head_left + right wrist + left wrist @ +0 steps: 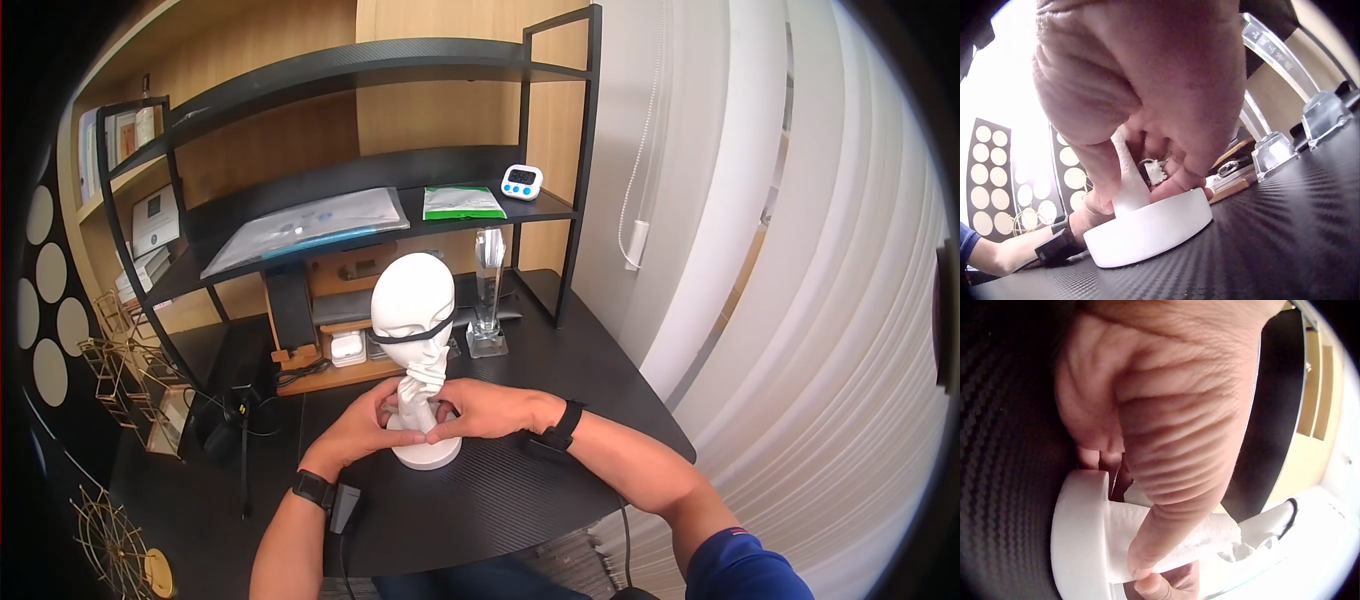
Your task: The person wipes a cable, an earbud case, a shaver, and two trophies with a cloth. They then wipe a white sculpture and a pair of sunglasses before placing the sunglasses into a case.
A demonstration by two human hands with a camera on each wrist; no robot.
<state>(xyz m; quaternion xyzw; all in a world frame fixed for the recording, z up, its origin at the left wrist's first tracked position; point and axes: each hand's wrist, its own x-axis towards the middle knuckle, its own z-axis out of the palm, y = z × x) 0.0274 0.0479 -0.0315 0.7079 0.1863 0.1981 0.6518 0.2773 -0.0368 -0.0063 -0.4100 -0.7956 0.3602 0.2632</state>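
A white mannequin head (pixel 412 300) stands upright on a round white base (pixel 428 455) on the black desk (pixel 560 380). A thin black band (pixel 415 333) runs around its face at eye level. My left hand (pixel 375 420) and right hand (pixel 470 410) curl round the neck just above the base, one from each side. In the left wrist view my left hand (pixel 1166 425) has its thumb laid along the white neck (pixel 1210 534) beside the base (pixel 1079 537). Seen from the right wrist, my right hand (pixel 1147 94) grips the stem over the base (pixel 1147 228).
Behind the head stand a clear glass trophy (pixel 487 300) and a wooden organiser (pixel 320 340). The black shelf above carries a plastic folder (pixel 305 225), a green packet (pixel 461 202) and a small timer (pixel 521 181). White blinds hang on the right; a gold wire rack (pixel 120 370) stands at the left.
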